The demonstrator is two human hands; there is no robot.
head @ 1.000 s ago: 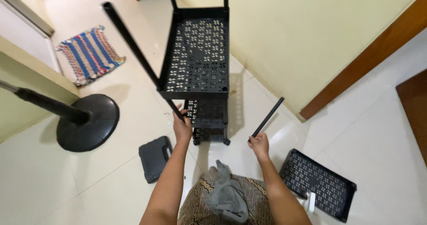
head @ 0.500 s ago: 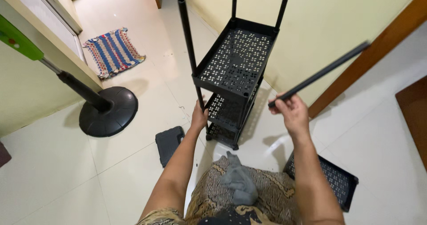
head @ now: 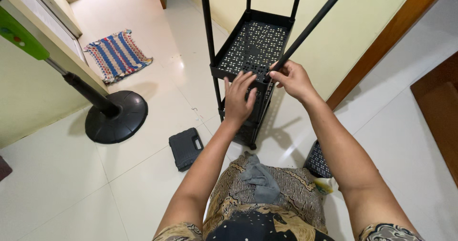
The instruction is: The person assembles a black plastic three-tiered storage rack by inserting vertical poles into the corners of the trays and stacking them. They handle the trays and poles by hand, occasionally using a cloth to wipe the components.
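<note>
One fan base (head: pixel 116 116), round and black with a slanted pole, stands on the floor well to the left of the left hand. One striped mat (head: pixel 117 54) lies beyond it. One small black case (head: pixel 186 148) lies on the tiles below and to the left of the left hand.

The left hand (head: pixel 240 98) lies flat, fingers spread, against the near corner of the black perforated shelf rack (head: pixel 253 50); it presses the rim and grips nothing. Two tiers of the rack are visible, one at hand level and one beneath. Three upright poles rise from the rack's corners, beyond the hands.

The right hand (head: pixel 292 80) sits just right of the left hand and pinches the lower end of one loose black pole (head: pixel 307 29), whose end meets the rack's near right corner. The pole slants up and away to the right. One spare perforated tray (head: pixel 318 161) lies on the floor below the right forearm.
</note>
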